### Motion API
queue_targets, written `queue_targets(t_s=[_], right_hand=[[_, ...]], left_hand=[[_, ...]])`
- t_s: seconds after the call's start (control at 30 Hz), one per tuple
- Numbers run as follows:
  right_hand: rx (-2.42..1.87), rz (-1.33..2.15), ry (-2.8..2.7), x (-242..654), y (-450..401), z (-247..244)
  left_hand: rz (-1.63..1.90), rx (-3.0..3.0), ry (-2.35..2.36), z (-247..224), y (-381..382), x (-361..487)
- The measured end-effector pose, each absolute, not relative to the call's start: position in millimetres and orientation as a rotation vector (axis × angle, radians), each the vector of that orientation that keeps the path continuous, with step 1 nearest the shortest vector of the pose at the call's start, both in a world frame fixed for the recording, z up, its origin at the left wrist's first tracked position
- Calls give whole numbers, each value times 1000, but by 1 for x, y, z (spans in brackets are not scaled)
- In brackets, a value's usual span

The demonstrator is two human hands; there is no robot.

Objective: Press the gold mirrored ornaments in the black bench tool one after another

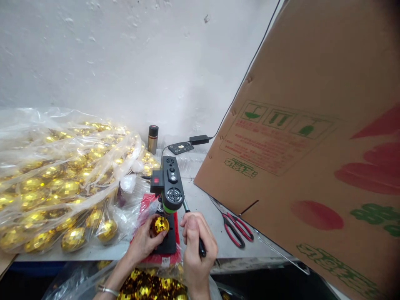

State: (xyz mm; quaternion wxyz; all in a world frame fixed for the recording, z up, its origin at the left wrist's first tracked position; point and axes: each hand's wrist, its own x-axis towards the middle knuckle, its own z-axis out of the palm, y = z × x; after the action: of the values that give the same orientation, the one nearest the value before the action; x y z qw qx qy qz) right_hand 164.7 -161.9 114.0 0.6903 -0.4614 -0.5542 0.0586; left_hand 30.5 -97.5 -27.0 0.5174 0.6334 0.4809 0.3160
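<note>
My left hand (145,241) holds a gold mirrored ball (161,225) between thumb and fingers, under the head of a black and green bench press device (173,187). The device's black base (167,243) rests on a red sheet (178,254). To the right of the ball, my right hand (198,246) is closed round the black-ended lever (202,248) of the device. A metal bracelet is on my left wrist.
Plastic bags of gold balls (62,187) fill the left side. Red-handled scissors (237,229) lie right of my right hand, beside a large cardboard box (281,166). A bottle (153,139) and black adapter (199,139) stand behind. More gold balls (150,285) lie below the table edge.
</note>
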Motion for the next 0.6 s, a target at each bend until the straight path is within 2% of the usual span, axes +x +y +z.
queue_targets(t_s=[0.27,0.47,0.6], right_hand=[[-1027,135,-1233,165,-161,113],[-1028,121,-1223,165,-161,112],[-1024,112,-1234,165,-161,111]], left_hand=[[737,1391,1074,-28,-92,31],[638,1504,1064,-19,-92,30],[705,1648,1006,-14,-90,25]])
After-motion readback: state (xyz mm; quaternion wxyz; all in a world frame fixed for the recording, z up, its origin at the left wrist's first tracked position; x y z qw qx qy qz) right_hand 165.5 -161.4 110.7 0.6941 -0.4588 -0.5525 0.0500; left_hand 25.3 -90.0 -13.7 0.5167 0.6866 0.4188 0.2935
